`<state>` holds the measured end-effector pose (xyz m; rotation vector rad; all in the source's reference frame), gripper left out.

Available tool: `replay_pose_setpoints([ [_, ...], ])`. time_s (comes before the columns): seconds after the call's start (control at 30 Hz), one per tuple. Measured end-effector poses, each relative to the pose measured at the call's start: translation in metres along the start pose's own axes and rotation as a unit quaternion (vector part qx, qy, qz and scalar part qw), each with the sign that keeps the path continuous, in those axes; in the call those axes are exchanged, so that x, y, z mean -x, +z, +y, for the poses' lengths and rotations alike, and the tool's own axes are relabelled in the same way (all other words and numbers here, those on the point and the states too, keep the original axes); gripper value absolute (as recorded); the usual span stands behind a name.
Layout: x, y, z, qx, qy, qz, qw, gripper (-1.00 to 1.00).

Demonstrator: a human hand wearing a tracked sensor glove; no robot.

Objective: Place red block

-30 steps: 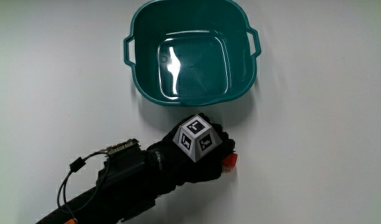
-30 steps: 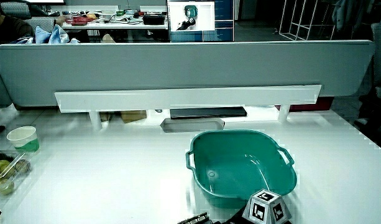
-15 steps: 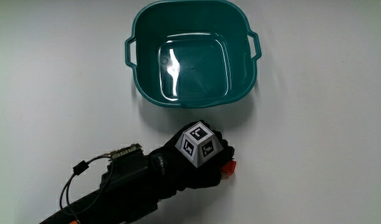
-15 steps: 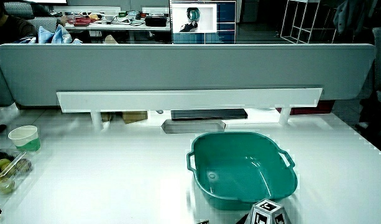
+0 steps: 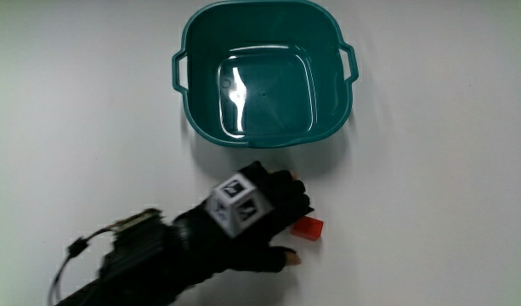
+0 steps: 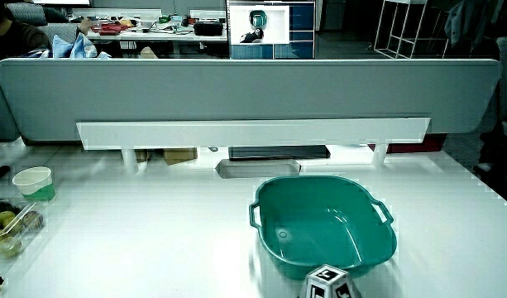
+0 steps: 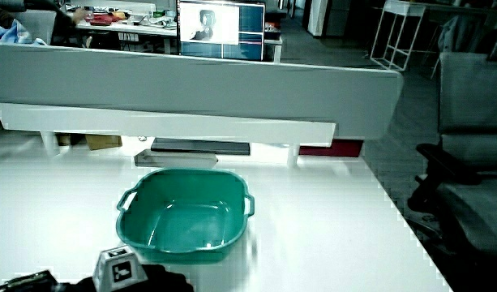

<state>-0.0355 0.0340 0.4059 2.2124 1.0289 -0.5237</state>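
Observation:
The small red block (image 5: 308,228) lies on the white table, nearer to the person than the teal basin (image 5: 185,51). The hand (image 5: 264,219), in its black glove with the patterned cube (image 5: 237,204) on its back, rests on the table beside the block. Its fingers are loosely spread and its fingertips lie just short of the block, holding nothing. In both side views only the cube (image 6: 329,284) (image 7: 117,268) and a bit of glove show, close to the basin (image 6: 319,178) (image 7: 183,172); the block is hidden there.
A small device with wires (image 5: 128,231) sits on the forearm. In a side view a paper cup (image 6: 31,184) and a clear box of fruit (image 6: 7,228) stand at the table's edge. A low grey partition (image 6: 253,91) closes off the table.
The fingers have let go of the red block and spread. The hand has drawn back a little along the forearm, and the block now lies free on the table.

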Motion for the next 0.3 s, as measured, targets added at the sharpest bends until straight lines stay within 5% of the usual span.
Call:
replay_pose_setpoints([
  [0.03,0.0,0.005,-0.008,-0.008,-0.005,0.005,0.9999,-1.0],
  [0.13,0.008,0.022,-0.031,-0.065,-0.077,-0.003,0.9949,-1.0],
  [0.2,0.028,0.009,-0.039,-0.045,-0.037,-0.064,0.9963,-1.0],
  [0.23,0.025,0.022,-0.048,-0.049,-0.022,-0.01,0.9985,-1.0],
  [0.27,0.024,0.034,-0.055,-0.053,-0.046,-0.008,0.9975,-1.0],
  [0.3,0.039,0.021,-0.059,-0.046,-0.044,-0.081,0.9947,-1.0],
])
